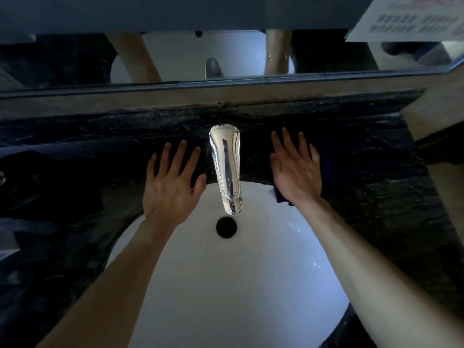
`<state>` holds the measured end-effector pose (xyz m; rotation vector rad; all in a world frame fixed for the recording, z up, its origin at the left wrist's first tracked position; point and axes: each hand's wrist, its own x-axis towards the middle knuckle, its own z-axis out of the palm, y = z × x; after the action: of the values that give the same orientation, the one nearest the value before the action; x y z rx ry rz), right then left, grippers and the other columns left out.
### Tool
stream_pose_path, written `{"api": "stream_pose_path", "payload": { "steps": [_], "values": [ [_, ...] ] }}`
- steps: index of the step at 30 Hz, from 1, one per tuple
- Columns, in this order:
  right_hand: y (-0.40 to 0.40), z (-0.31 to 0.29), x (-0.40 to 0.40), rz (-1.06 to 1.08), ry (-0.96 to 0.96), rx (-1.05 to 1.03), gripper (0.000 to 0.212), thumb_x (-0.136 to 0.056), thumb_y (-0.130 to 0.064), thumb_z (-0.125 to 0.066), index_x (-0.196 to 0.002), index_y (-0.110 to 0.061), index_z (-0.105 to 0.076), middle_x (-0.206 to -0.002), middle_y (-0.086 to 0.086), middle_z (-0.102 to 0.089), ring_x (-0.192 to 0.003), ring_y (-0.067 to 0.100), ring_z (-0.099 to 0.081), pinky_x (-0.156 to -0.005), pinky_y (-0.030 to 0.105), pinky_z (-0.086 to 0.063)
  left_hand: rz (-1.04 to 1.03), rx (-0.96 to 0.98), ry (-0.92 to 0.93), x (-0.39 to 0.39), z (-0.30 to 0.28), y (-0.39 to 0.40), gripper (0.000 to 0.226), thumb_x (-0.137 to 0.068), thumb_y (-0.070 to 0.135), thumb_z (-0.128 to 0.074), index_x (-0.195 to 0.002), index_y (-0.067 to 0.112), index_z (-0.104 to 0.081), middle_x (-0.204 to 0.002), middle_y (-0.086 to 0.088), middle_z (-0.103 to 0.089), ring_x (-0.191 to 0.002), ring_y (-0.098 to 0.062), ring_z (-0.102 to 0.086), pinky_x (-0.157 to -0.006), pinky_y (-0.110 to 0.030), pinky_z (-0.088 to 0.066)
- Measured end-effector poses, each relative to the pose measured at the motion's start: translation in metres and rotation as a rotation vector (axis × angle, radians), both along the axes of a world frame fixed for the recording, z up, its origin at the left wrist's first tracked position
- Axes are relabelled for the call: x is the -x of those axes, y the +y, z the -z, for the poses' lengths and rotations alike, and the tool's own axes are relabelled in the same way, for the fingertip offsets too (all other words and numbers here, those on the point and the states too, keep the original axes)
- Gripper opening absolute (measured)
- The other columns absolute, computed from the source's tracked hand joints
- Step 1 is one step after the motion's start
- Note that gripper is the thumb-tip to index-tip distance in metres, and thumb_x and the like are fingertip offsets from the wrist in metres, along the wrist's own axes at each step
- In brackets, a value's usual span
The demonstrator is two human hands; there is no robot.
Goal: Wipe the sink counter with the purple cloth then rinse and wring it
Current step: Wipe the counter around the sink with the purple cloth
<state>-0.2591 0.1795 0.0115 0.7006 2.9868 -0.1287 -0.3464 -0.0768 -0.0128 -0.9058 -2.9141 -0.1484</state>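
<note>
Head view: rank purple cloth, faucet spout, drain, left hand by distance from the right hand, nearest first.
From the right hand:
1. purple cloth, under its palm, touching.
2. faucet spout, just to its left.
3. drain and left hand: both beyond the spout, too close to call.

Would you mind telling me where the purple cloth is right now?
In the head view the purple cloth lies on the dark counter to the right of the faucet, flattened under the right hand, one corner overhanging the sink.

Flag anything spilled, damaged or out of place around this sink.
Nothing stands out. The purple cloth lies flat under the right hand on the dark counter; the white basin looks clean, and no water leaves the faucet.
</note>
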Motion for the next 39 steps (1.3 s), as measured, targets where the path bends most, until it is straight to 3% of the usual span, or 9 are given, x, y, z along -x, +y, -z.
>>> {"api": "stream_pose_path", "payload": {
  "steps": [6, 12, 15, 17, 20, 25, 27, 31, 39],
  "values": [
    [-0.014, 0.008, 0.015, -0.428, -0.007, -0.002, 0.053, -0.105, -0.044, -0.025, -0.154, -0.033, -0.042, -0.162, -0.004, -0.043, -0.15, 0.034, -0.038, -0.117, 0.05, -0.028, 0.008, 0.001, -0.001, 0.002, -0.001, -0.002, 0.061, -0.101, 0.051, -0.032, -0.154, 0.022, -0.039, -0.163, -0.01, -0.036, -0.151, -0.036, -0.029, -0.119, -0.057, -0.024],
    [0.105, 0.001, -0.043, -0.03, -0.141, -0.055, 0.055, -0.103, -0.057, -0.014, -0.158, -0.053, -0.012, -0.174, -0.005, -0.011, -0.159, 0.033, -0.009, -0.127, 0.056, -0.002, 0.025, -0.014, 0.031, 0.002, 0.006, -0.006, 0.057, -0.103, 0.05, -0.035, -0.151, 0.021, -0.044, -0.16, -0.011, -0.041, -0.149, -0.036, -0.033, -0.117, -0.056, -0.028],
    [0.137, -0.002, -0.095, 0.122, -0.18, -0.032, 0.054, -0.104, -0.057, -0.011, -0.157, -0.054, -0.001, -0.175, -0.001, -0.001, -0.16, 0.033, -0.002, -0.127, 0.057, 0.001, 0.051, -0.04, -0.002, 0.003, 0.008, -0.006, 0.058, -0.102, 0.049, -0.033, -0.148, 0.016, -0.046, -0.158, -0.014, -0.044, -0.148, -0.038, -0.034, -0.116, -0.056, -0.027],
    [0.132, -0.002, -0.129, 0.139, -0.163, -0.045, 0.057, -0.103, -0.057, -0.01, -0.159, -0.051, -0.004, -0.174, 0.002, -0.005, -0.159, 0.034, -0.007, -0.127, 0.057, -0.001, 0.078, -0.067, -0.005, -0.003, 0.007, -0.007, 0.059, -0.102, 0.047, -0.033, -0.145, 0.011, -0.049, -0.156, -0.016, -0.046, -0.148, -0.039, -0.034, -0.117, -0.055, -0.025],
    [0.107, 0.001, -0.175, 0.105, -0.115, -0.058, 0.059, -0.102, -0.054, -0.018, -0.161, -0.044, -0.017, -0.173, 0.003, -0.017, -0.157, 0.036, -0.018, -0.126, 0.057, -0.009, 0.068, -0.203, -0.064, -0.044, 0.004, -0.004, 0.056, -0.1, 0.04, -0.039, -0.142, 0.005, -0.049, -0.154, -0.02, -0.046, -0.148, -0.04, -0.032, -0.117, -0.055, -0.023],
    [0.069, 0.005, -0.244, 0.035, -0.082, -0.077, 0.058, -0.103, -0.05, -0.031, -0.16, -0.04, -0.027, -0.17, 0.002, -0.028, -0.155, 0.035, -0.027, -0.125, 0.06, -0.013, 0.121, -0.408, -0.455, -0.174, 0.007, 0.006, 0.056, -0.101, 0.043, -0.038, -0.144, 0.009, -0.05, -0.158, -0.014, -0.041, -0.149, -0.031, -0.032, -0.117, -0.05, -0.028],
    [0.05, 0.004, -0.272, 0.038, -0.089, -0.087, 0.058, -0.103, -0.051, -0.034, -0.159, -0.04, -0.029, -0.17, 0.002, -0.028, -0.155, 0.035, -0.028, -0.124, 0.062, -0.011, 0.167, -0.376, -0.593, -0.217, 0.006, 0.003, 0.058, -0.102, 0.049, -0.034, -0.145, 0.014, -0.051, -0.159, -0.009, -0.039, -0.149, -0.027, -0.033, -0.117, -0.047, -0.029],
    [-0.015, 0.0, -0.324, 0.059, -0.066, -0.082, 0.055, -0.104, -0.047, -0.038, -0.158, -0.038, -0.034, -0.169, 0.003, -0.029, -0.154, 0.037, -0.03, -0.123, 0.062, -0.017, 0.259, -0.25, -0.673, -0.275, 0.0, -0.018, 0.064, -0.104, 0.058, -0.023, -0.146, 0.019, -0.051, -0.157, -0.009, -0.042, -0.145, -0.029, -0.04, -0.113, -0.047, -0.037],
    [-0.214, -0.006, -0.359, 0.017, -0.036, 0.105, 0.052, -0.104, -0.051, -0.041, -0.154, -0.039, -0.039, -0.166, -0.001, -0.036, -0.155, 0.036, -0.028, -0.12, 0.061, -0.026, 0.299, -0.278, -0.768, -0.294, -0.012, -0.036, 0.063, -0.105, 0.058, -0.019, -0.153, 0.022, -0.038, -0.157, -0.003, -0.044, -0.146, -0.018, -0.039, -0.117, -0.044, -0.036]
  ]
}}
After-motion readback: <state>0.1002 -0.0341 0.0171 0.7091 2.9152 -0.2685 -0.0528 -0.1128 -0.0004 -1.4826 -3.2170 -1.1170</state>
